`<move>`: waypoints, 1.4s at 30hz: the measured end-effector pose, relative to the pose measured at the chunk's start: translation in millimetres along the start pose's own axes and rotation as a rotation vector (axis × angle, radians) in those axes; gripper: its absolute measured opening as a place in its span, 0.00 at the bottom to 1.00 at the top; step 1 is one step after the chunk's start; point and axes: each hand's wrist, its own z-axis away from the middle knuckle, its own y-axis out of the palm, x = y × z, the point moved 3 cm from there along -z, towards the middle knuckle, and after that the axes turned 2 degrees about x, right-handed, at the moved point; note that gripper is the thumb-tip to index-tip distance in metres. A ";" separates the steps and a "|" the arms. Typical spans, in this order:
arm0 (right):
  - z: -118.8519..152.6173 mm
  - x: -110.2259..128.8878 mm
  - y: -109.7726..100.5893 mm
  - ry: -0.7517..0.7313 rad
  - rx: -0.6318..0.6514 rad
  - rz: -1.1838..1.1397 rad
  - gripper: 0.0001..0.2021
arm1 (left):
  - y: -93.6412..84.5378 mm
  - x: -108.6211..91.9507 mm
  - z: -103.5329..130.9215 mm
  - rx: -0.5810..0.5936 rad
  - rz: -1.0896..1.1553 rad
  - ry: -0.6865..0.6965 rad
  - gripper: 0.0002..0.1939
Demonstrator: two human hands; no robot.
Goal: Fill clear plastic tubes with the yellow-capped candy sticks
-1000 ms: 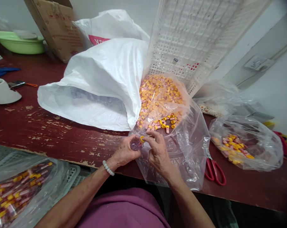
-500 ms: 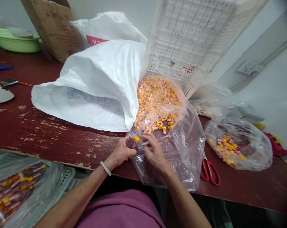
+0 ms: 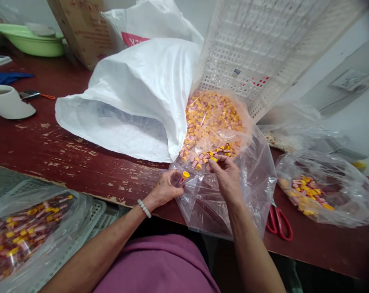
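In my left hand, closed at the table's front edge, is a small clear tube with a yellow cap at its near end. The fingers hide part of the tube. My right hand reaches to the mouth of a clear plastic bag, its thumb and fingertips pinched on a small yellow-capped piece. Many similar pieces with yellow caps and pink patterned bodies fill the bag, some lying loose at its opening.
A white sack lies left of the bag, and a white plastic crate leans behind it. Red-handled scissors and a smaller bag of pieces lie right. Lower left, a crate holds bagged capped tubes. A white cup stands far left.
My right hand has moved away from my left hand, up and right to the loose pieces, and closed on one. My left hand still holds the tube. The whole view has shifted slightly.
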 end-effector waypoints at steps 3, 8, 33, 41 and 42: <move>37.4 28.9 27.1 -0.055 0.048 -0.204 0.11 | -0.8 -2.4 1.0 0.025 -0.052 0.025 0.14; 61.2 35.5 44.2 -0.241 0.107 0.048 0.08 | -2.4 -7.3 2.9 0.014 -0.089 0.054 0.13; -53.5 -64.3 -16.6 -0.144 -0.011 0.588 0.14 | -1.6 3.7 -0.9 0.002 -0.081 0.036 0.15; 16.1 29.5 9.9 -0.223 0.314 0.135 0.11 | -0.8 1.9 0.4 0.067 -0.088 0.070 0.15; 22.2 40.2 16.4 -0.294 0.352 0.150 0.09 | -0.9 0.6 0.9 0.074 -0.096 0.075 0.16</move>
